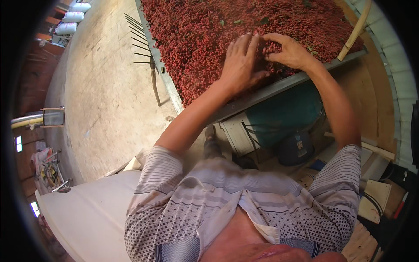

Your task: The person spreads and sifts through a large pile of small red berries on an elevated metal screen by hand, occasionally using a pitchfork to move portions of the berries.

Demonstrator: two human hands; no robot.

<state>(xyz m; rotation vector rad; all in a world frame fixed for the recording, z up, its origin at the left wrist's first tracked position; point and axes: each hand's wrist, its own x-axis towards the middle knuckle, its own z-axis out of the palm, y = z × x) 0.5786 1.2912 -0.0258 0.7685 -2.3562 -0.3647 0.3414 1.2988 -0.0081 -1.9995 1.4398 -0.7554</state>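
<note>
The room has a wide pale floor (104, 96) with stains, and on the R side a light ribbed wall (401, 87). The biggest thing on this floor side is a large shallow tray (262, 98) w/ grey rim, placed in front of the person. It is filled w/ red berries (192, 48), many small ones lying in a thick layer, dark red to pinkish, w/ thin stems mixed in. At lower L there is a broad whitish sheet (87, 214), smooth, bent by the lens.

Under the tray stands a green tub (279, 115); its inside is hidden, so contents are unclear. Next to it is a dark blue bucket (290, 150), contents also not visible. Far at upper L, white sacks (72, 17) lie in a row, approx. three; any print is too small to read. A fork (154, 83) w/ thin dark tines stands near the tray's L edge, and a wooden pole (355, 32) is at its R corner.

The L hand (242, 63) is over the berries, fingers stretched and thumb apart. The R hand (290, 52) is curved above them, fingertips near the L ones; whether it grips some berries is not possible to see. Smaller still: a pale label (300, 145) on the bucket, unreadable, and a few green leaves (264, 20) among the berries.
</note>
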